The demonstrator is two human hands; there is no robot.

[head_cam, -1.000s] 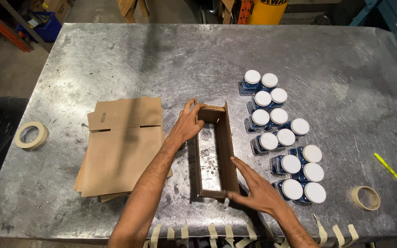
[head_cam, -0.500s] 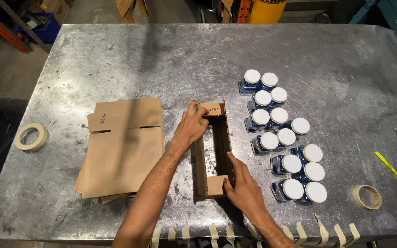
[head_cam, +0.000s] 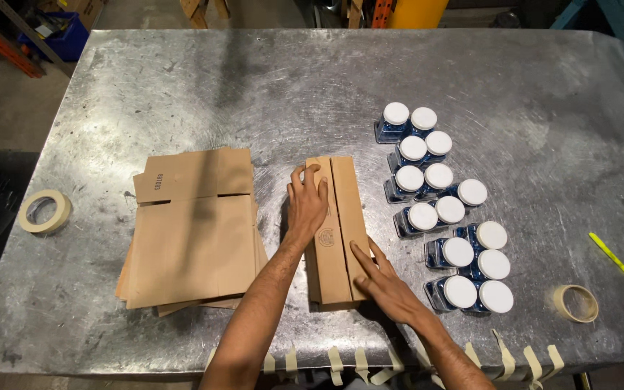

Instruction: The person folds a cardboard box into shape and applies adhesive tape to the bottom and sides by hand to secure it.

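The small cardboard box point(head_cam: 337, 231) lies at the middle of the metal table point(head_cam: 182, 87), its two flaps folded shut; the left hand point(head_cam: 306, 202) rests flat on the far end, fingers spread, gripping nothing; the right hand point(head_cam: 384, 283) presses open on the near end, at 5 o'clock from the box centre. The step in hand seems to be holding the flaps closed; I judge the next move calls for tape, and strips point(head_cam: 335, 361) hang at the 6 o'clock edge.
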